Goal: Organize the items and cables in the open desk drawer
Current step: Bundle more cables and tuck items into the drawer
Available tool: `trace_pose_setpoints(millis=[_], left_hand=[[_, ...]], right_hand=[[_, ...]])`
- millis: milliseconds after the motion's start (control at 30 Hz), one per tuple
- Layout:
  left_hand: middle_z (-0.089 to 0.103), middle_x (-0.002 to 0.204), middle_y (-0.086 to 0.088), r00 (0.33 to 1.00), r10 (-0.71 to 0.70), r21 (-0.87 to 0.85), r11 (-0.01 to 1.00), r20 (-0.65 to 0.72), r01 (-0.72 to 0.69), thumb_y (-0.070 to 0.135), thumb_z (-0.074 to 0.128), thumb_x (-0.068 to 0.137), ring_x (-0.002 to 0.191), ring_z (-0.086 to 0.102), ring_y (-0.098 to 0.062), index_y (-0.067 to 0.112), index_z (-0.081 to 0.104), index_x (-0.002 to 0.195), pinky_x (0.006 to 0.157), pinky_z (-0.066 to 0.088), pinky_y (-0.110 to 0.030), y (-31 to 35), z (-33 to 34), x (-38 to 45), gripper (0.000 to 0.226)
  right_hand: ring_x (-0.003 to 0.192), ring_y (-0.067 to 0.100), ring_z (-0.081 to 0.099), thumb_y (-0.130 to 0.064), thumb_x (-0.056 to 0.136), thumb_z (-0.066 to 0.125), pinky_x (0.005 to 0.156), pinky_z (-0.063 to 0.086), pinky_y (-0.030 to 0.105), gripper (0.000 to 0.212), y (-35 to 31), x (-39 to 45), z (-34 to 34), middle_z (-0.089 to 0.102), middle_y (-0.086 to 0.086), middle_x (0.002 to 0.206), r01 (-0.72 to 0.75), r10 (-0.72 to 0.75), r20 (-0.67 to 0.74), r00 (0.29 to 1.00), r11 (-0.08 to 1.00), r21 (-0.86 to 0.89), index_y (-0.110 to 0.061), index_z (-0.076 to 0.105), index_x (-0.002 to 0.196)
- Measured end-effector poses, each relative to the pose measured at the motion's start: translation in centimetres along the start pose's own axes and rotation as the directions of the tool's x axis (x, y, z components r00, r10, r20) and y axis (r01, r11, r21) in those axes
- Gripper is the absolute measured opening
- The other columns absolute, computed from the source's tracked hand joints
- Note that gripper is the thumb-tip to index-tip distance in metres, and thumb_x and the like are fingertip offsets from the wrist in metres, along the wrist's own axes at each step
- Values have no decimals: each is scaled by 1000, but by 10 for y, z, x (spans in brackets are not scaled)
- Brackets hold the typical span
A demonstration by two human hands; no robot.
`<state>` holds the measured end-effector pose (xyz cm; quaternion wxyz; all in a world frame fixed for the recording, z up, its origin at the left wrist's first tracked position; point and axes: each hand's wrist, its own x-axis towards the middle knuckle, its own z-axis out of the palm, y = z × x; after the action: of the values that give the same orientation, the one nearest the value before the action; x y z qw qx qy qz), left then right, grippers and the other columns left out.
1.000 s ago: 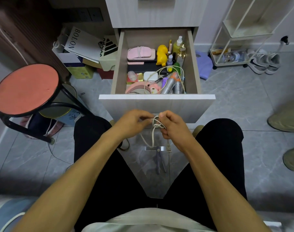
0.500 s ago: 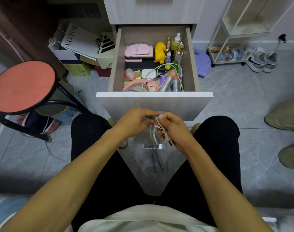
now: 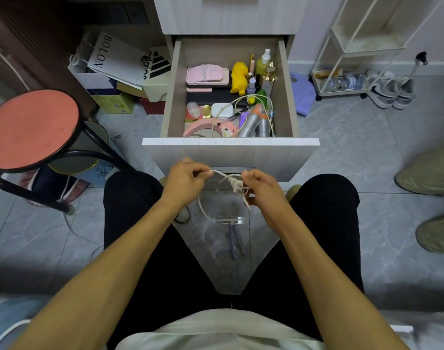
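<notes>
Between my knees, in front of the open drawer [image 3: 231, 145], I hold a white cable [image 3: 224, 176] in both hands. My left hand [image 3: 185, 176] pinches one end of it. My right hand [image 3: 262, 186] grips the coiled part beside its plug [image 3: 235, 184], and a loop hangs down below. Inside the drawer lie a pink case [image 3: 207, 75], a yellow toy [image 3: 239, 77], small bottles [image 3: 262, 63], a white charger [image 3: 221, 110] with another cream cable [image 3: 253, 97], two silver cans [image 3: 257, 123] and a pink headband [image 3: 198, 127].
A red stool [image 3: 31, 128] stands at my left. Bags and boxes [image 3: 120, 64] sit left of the drawer. A white wire rack [image 3: 355, 46] and sneakers [image 3: 390, 90] are at the right. Purple scissors [image 3: 235, 238] lie on the floor between my legs.
My hands have drawn apart, so the cable now stretches between them and the plug shows; before, both hands were bunched together around the coil.
</notes>
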<state>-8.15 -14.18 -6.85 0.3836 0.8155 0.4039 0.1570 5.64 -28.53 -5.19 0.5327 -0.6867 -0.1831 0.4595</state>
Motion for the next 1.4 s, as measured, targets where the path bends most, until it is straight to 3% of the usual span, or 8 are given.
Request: trace_pose_setpoints(millis=[133,300,433,533,667,833,1033,1400], left_hand=[[65,71,14,981,-193,-164,968,-10,189,18,72,87,72,58,-4,28,75,74,71,43,-19,1,0,0,16],[66,55,6,949,-312,-261,913,43,312,14,72,84,48,54,-4,28,73,62,56,46,-22,1,-11,-9,26],[68,58,1,952,-293,-255,917,90,307,16,71,85,46,56,-11,25,74,69,55,49,-25,8,-12,-15,19],[68,58,1,946,-314,-265,908,76,323,18,69,87,46,56,-10,26,73,72,57,51,-27,8,-14,-15,17],[71,65,1,961,-262,-164,948,86,273,23,68,88,62,66,-18,31,70,77,71,57,-31,6,-20,-17,14],[67,85,19,985,-150,9,989,84,150,29,73,86,85,63,-3,31,73,91,81,49,-19,16,-22,-22,6],[72,84,16,986,1,-197,980,165,32,18,74,85,81,66,-1,33,73,83,78,50,-14,45,-19,-28,16],[66,83,16,985,174,-49,984,11,-173,20,76,84,72,62,0,18,74,95,69,46,-4,47,-3,-38,11]], right_hand=[[57,10,49,-29,98,54,63,43,27,33,-2,-1,2,50,-11,56,172,-198,-100,975,959,-225,-18,51,67],[56,8,49,-27,98,54,57,42,17,29,-9,-3,-12,53,-2,62,236,-303,-127,945,896,-376,-17,52,71],[55,15,61,-18,99,54,53,51,26,24,-10,-3,-15,60,6,65,44,-43,-21,999,999,26,-6,58,78],[76,27,71,-6,97,53,70,59,32,13,-9,-6,-13,69,13,80,-122,100,82,992,937,326,0,64,92],[93,31,70,-1,96,49,86,57,37,17,-8,-8,-9,71,19,98,-181,129,144,981,878,443,4,63,106],[98,25,69,-4,97,48,83,57,32,20,-10,-9,-2,72,15,106,-152,92,152,984,878,454,-1,63,111],[105,16,67,-9,100,47,89,51,27,20,-9,-11,4,71,7,113,-105,73,96,993,912,397,-11,63,112],[96,24,69,-11,97,56,88,54,31,5,-7,-15,22,73,11,97,-21,48,-58,997,913,408,-10,61,95]])
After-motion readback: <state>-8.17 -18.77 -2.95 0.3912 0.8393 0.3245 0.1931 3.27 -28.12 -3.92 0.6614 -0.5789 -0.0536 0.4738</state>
